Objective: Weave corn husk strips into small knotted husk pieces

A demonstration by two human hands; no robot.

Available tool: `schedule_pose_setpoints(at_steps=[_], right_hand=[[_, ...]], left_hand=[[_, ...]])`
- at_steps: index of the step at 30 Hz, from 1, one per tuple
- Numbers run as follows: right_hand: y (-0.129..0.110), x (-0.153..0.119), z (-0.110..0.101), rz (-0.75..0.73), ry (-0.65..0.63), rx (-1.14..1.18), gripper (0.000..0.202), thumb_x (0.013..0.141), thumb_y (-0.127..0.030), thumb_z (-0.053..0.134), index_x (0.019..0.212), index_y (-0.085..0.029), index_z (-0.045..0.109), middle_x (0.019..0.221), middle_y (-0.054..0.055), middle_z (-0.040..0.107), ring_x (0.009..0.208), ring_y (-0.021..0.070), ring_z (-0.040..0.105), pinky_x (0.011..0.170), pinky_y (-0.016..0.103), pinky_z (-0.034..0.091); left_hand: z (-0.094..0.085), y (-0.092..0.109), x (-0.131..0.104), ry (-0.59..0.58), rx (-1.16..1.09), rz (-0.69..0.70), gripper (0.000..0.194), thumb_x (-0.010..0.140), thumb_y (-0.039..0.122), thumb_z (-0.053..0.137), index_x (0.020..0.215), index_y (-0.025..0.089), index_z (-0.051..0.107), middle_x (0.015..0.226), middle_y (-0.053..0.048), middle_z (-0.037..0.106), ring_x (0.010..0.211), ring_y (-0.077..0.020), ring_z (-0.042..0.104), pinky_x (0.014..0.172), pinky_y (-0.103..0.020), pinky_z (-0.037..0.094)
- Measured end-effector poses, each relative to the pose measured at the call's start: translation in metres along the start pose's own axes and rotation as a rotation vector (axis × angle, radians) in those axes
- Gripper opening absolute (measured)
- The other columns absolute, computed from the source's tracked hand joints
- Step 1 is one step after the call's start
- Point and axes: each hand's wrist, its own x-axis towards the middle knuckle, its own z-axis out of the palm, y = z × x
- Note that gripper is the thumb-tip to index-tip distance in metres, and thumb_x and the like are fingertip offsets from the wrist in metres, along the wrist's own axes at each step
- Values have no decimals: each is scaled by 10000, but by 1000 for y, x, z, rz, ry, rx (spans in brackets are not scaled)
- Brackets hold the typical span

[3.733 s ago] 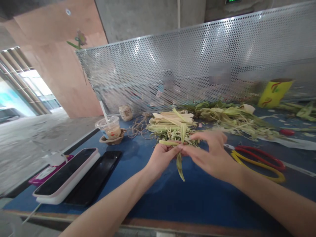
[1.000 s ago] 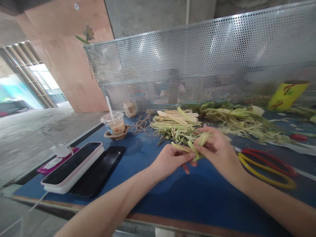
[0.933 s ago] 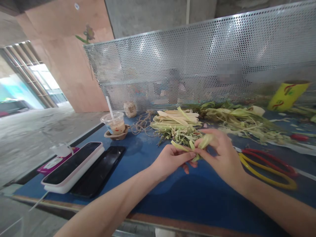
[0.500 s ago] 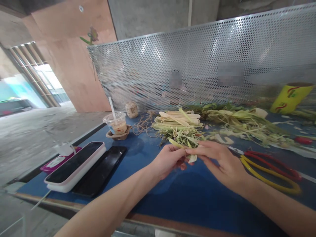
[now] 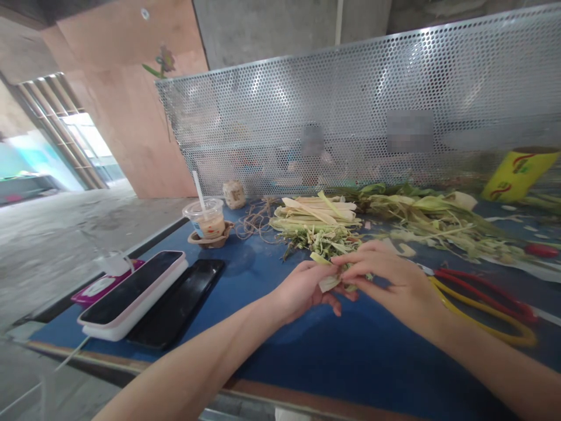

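Note:
Pale green husk strips (image 5: 329, 283) are pinched between my two hands above the blue table (image 5: 280, 362). My left hand (image 5: 309, 286) is closed on them from the left, its lower fingers curled underneath. From the right, my right hand (image 5: 385, 272) has its thumb and fingertips closed on the same strips. The fingers hide part of the husk. Just behind the hands lies a heap of short green husk bits (image 5: 322, 240), with a stack of longer pale husk strips (image 5: 319, 210) beyond it.
Red-and-yellow-handled scissors (image 5: 482, 298) lie right of my right hand. Loose husks (image 5: 429, 216) and a yellow tube (image 5: 519, 172) are behind. At left are a drink cup (image 5: 208, 219), twine (image 5: 258, 219), a white-cased phone (image 5: 134, 289) and a black phone (image 5: 179, 304). A perforated metal screen (image 5: 350, 105) stands behind.
My right hand has risen slightly, and the husk piece between the hands has turned. My left hand's lower fingers are more spread beneath it.

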Motion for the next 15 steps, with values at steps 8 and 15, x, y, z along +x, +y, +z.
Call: schedule_pose_setpoints(at_steps=[8,15], right_hand=[[18,1,-8,265,-96,285,171,779,-262,541,717,-256,700,1127,39,611,1061,254,517,894,457,404],[24,1,-7,514,-148,810,173,773,-277,546,752,-255,716,1150,40,607,1059,264,544,787,398,499]], left_hand=[[4,0,-2,-39,67,5,330,634,397,685,701,75,654,661,-85,618,577,-118,553,480,-221,451],[5,-1,-2,-56,85,-1,333,592,411,706,656,89,653,703,-65,625,584,-98,554,536,-218,452]])
